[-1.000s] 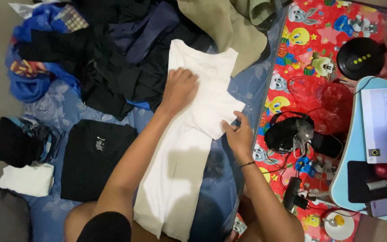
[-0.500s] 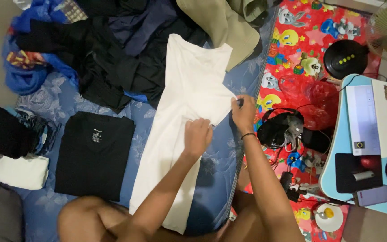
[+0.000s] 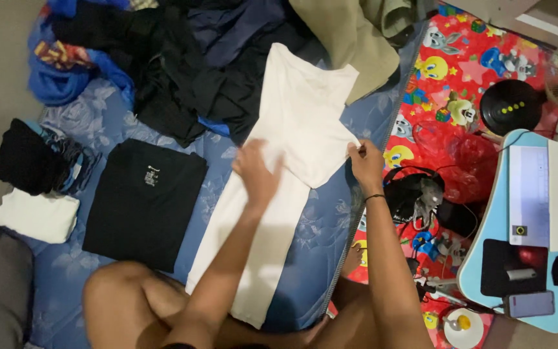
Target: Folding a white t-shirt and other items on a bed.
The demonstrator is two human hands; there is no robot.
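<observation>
- Two bare hands work over a blue floral mattress (image 3: 321, 232) that fills the middle of the view; a red cartoon-print mat (image 3: 466, 58) lies along its 3 o'clock edge
- One heap of dark clothes (image 3: 182, 71) sits at 12 o'clock on the mattress, with an olive-tan garment (image 3: 350, 32) beside it toward 1 o'clock and a blue garment (image 3: 66, 71) toward 10 o'clock
- One white shirt (image 3: 305, 116) lies lengthwise down the centre of the mattress, its top touching the dark heap, its lower end near the person's knees at 6 o'clock; the side at 3 o'clock is folded in over the body
- One folded black shirt (image 3: 143, 203) lies flat at 9 o'clock of the white shirt, close beside it but apart
- One light-blue lap table (image 3: 498, 213) stands at 4 o'clock, carrying a white keyboard (image 3: 540, 194); a black round fan base (image 3: 510, 106) sits at 2 o'clock on the mat
- One small stack at 9 o'clock: a dark bundle (image 3: 27, 158) above a folded white cloth (image 3: 37, 216)
- Left hand (image 3: 258, 171) lies on the middle of the white shirt, fingers spread loosely, pressing rather than gripping
- Right hand (image 3: 366, 165) is at the shirt's 3 o'clock edge, fingers pinched on the folded corner; a dark band circles that wrist
</observation>
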